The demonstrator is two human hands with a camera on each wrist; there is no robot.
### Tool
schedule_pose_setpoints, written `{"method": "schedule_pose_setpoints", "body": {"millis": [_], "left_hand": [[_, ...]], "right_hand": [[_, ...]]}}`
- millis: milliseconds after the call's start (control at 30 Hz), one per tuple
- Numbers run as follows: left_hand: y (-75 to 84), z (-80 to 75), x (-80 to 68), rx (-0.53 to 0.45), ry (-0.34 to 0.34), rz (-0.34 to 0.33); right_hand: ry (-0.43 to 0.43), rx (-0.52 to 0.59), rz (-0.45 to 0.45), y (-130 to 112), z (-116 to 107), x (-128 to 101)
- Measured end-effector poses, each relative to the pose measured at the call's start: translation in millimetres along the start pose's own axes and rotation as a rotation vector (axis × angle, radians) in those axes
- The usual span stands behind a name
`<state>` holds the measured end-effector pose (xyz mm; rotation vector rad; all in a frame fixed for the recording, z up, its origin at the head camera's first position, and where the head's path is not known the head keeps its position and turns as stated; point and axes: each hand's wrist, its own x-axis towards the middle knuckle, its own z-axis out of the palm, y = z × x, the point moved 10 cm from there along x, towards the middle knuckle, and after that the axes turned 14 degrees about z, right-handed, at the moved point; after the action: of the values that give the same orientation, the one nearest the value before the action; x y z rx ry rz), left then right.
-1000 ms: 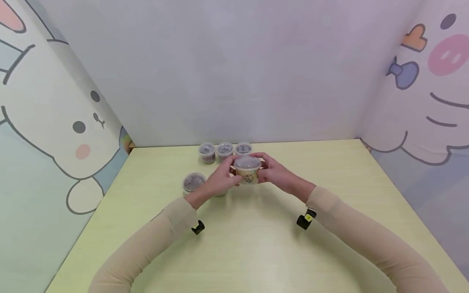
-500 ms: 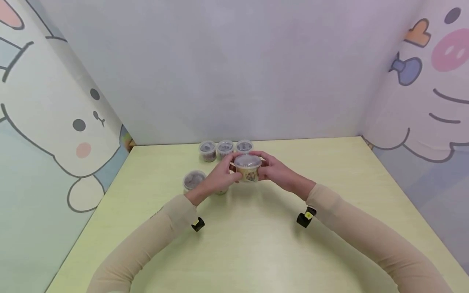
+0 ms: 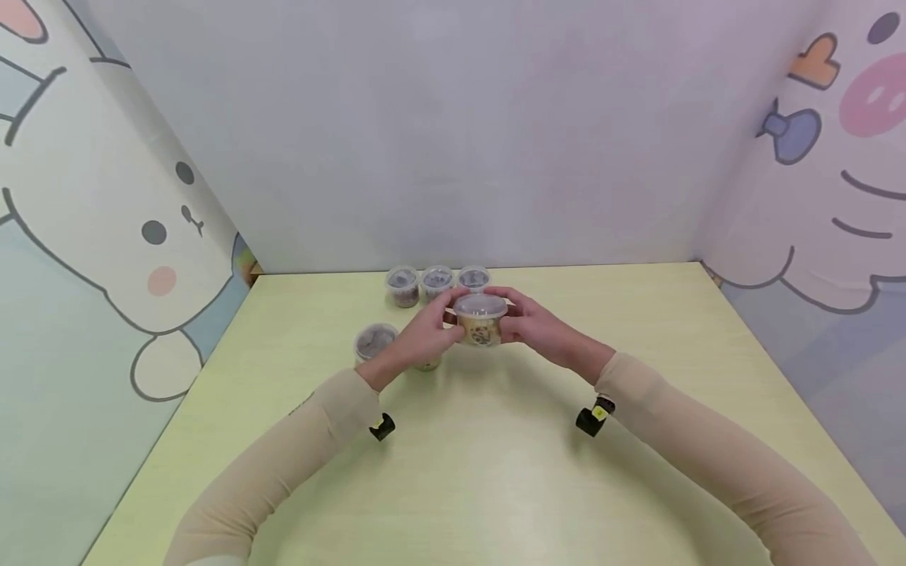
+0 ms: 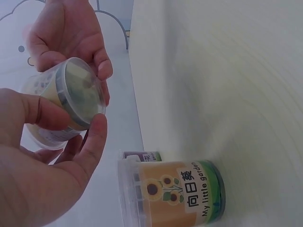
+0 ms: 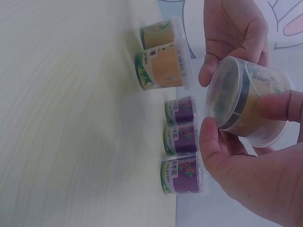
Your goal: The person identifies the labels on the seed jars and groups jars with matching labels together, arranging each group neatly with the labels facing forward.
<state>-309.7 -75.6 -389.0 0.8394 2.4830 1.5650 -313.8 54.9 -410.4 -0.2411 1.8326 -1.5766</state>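
Your left hand (image 3: 425, 339) and right hand (image 3: 532, 326) pinch a clear lidded plastic cup (image 3: 480, 320) with a yellow patterned label, raised above the table (image 3: 495, 472).

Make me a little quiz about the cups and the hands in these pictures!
1. True or false: both hands hold one lidded cup above the table.
2. How many purple-labelled cups stand in a row at the back of the table? A) one B) three C) six
3. Fill in: the cup with the sunflower label stands on the table and no ____ touches it.

Key:
1. True. The left hand and right hand grip it from either side, fingers on its rim.
2. B
3. hand
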Motion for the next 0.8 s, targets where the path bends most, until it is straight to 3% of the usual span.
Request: {"method": "schedule_pose_setpoints", "body": {"millis": [267, 800], "left_hand": [[-1.6, 2.6, -2.5, -0.013, -0.042, 0.002], [-4.0, 0.9, -2.3, -0.021, -0.035, 0.001]], "right_hand": [[-0.003, -0.004, 0.006, 3.0, 0.4, 2.8], [0.025, -0.020, -0.014, 1.7, 0.5, 8.6]]}}
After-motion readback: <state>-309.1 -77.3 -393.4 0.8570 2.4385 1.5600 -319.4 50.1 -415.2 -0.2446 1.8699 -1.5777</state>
